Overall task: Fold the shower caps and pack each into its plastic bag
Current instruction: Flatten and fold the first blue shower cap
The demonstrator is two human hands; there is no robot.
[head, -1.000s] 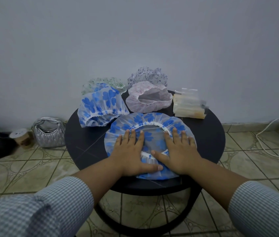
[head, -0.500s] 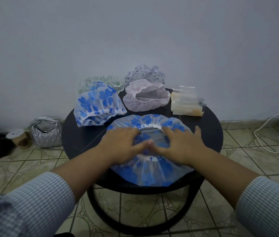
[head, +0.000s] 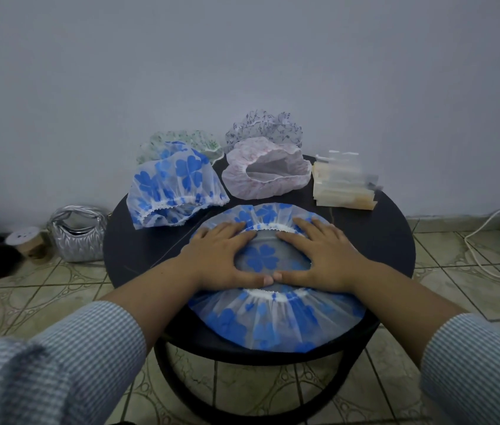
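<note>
On the round black table (head: 374,240) in front of you, the largest thing is the blue clover shower cap (head: 273,323), spread flat with its elastic opening facing up and its near edge at the table's front rim. Your left hand (head: 221,259) and right hand (head: 322,256) both press down on it, palms flat, fingers straight and slightly apart, thumbs touching tip to tip near the opening's front. Behind it to the left sits a second blue clover cap (head: 175,185), puffed up, with a pink cap (head: 267,173) beside it on the right. Two more caps, green-patterned (head: 181,142) and dark-patterned (head: 264,127), lie at the back. The stack of plastic bags (head: 343,185) rests at the right rear. On the floor, left, stands a silver handbag (head: 77,237).
</note>
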